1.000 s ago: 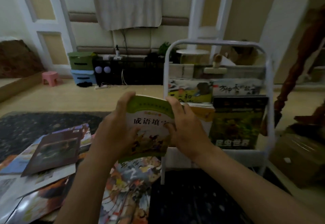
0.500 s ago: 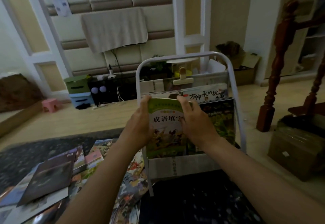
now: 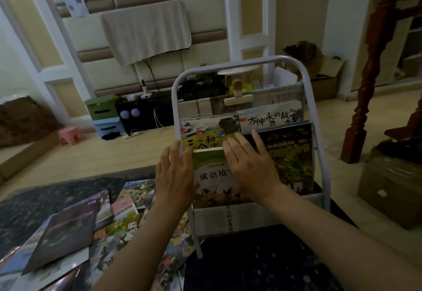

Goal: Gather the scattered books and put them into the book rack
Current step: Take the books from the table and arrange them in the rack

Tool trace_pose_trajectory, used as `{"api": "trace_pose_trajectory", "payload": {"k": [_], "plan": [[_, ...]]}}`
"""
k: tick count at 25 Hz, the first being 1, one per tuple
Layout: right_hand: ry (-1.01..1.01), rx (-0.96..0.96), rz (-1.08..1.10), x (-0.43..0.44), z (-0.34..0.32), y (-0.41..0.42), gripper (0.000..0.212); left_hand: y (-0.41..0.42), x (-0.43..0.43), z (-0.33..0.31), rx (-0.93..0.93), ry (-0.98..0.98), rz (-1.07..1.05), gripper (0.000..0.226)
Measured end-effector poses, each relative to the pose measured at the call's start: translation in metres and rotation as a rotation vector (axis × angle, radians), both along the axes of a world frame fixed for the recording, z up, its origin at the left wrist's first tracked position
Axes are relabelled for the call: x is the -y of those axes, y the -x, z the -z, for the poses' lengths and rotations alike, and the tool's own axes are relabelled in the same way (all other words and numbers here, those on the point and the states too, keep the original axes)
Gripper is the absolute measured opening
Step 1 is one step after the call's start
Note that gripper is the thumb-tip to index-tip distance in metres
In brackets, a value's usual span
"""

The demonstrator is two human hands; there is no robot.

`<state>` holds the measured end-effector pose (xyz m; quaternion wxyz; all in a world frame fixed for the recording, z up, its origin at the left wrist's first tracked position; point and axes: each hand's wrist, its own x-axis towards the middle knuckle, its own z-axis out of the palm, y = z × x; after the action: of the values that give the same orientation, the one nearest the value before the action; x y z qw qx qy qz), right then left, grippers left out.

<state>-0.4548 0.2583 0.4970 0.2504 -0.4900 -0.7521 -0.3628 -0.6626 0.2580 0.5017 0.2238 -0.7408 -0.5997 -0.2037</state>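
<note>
Both hands are open, and neither one grasps anything. The left hand (image 3: 175, 176) is held up with straight fingers that point upward. It is at the left edge of the green book (image 3: 211, 176) and in front of the left tube of the book rack (image 3: 262, 215); I cannot tell if it really touches the book. The right hand (image 3: 251, 167) lies flat with its fingers spread, the palm on the right part of the green cover and the fingers reaching over onto the dark book (image 3: 294, 160) just beside it. The green book stands upright between the two hands, in the lowest front pocket of the rack, and its lower edge is hidden behind the pale cloth front of that pocket. The dark book stands in the same pocket, to the right of the right hand. Above the fingertips, in the pocket behind, two more books stand side by side: a yellow-green one (image 3: 210, 135) above the left hand and a white one with large black characters (image 3: 271, 117) above the right hand. Higher still, a cream clip (image 3: 238, 98) sits on the edge of the top pocket. Below and to the left of the left hand, the scattered books (image 3: 123, 206) lie flat on a dark speckled mat (image 3: 262, 263), overlapping each other, and one with a dark cover (image 3: 68, 229) lies on top, farthest to the left. Far to the right of the right hand, a cardboard box (image 3: 388, 190) is on the floor, and a brown wooden post (image 3: 370, 73) stands beyond it.
</note>
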Motion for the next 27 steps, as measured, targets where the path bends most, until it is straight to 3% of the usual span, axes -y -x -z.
{"api": "trace_pose_trajectory", "payload": {"k": [4,7,16,20,24,27], "plan": [[0.071,0.052,0.063,-0.002,0.000,0.004,0.051,-0.006,0.002,0.011,0.128,0.148,-0.034,0.095],[0.136,0.063,0.160,0.000,-0.004,0.016,0.048,-0.009,-0.001,0.012,0.221,0.298,-0.014,0.104],[0.259,0.009,0.237,0.006,-0.012,0.033,0.050,-0.008,-0.001,0.009,0.266,0.349,-0.024,0.106],[0.269,-0.026,0.246,0.013,-0.013,0.037,0.052,0.007,0.008,0.008,0.404,0.408,0.158,0.107],[0.197,-0.117,0.097,0.033,-0.014,0.063,0.056,0.042,0.025,0.019,0.497,0.385,0.316,0.107],[0.138,-0.123,-0.179,0.052,-0.005,0.114,0.045,0.085,0.039,0.037,0.514,0.368,0.235,0.099]]}}
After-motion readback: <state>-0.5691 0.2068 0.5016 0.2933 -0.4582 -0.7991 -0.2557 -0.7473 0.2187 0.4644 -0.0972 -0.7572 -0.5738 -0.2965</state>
